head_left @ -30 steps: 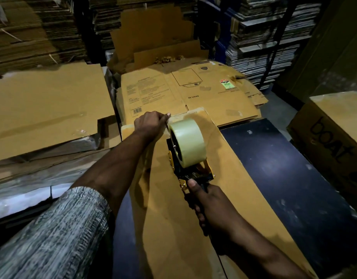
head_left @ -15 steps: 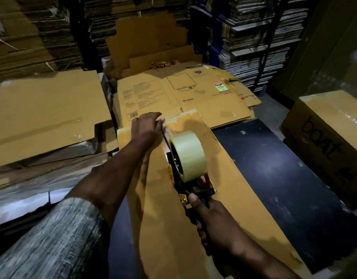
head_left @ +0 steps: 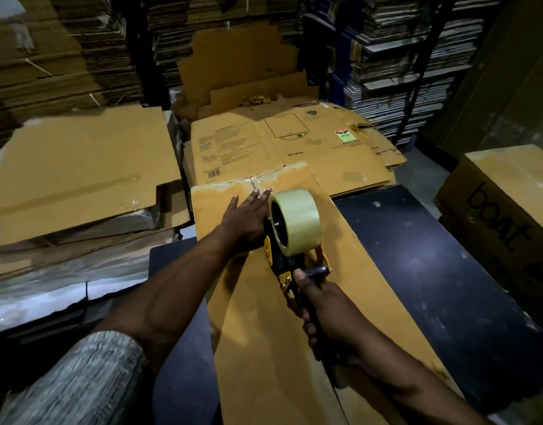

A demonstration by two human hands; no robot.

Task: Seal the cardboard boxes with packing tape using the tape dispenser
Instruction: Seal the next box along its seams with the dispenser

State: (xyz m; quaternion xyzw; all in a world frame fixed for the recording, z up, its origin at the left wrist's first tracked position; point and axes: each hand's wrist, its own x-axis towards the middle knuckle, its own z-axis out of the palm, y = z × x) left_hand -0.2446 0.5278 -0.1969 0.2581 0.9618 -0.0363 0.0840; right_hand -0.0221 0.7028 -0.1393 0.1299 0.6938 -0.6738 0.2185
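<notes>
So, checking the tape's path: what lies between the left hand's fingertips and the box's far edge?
In the head view, only bare cardboard carrying a strip of clear tape lies between the left hand and the far edge of the box.

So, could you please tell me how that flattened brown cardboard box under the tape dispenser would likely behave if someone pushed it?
The flattened brown cardboard box would probably slide readily: it lies flat on a smooth dark tabletop. That may be why the left hand presses it down. It looks thin and long, so it would likely flex if lifted by one end.
</notes>
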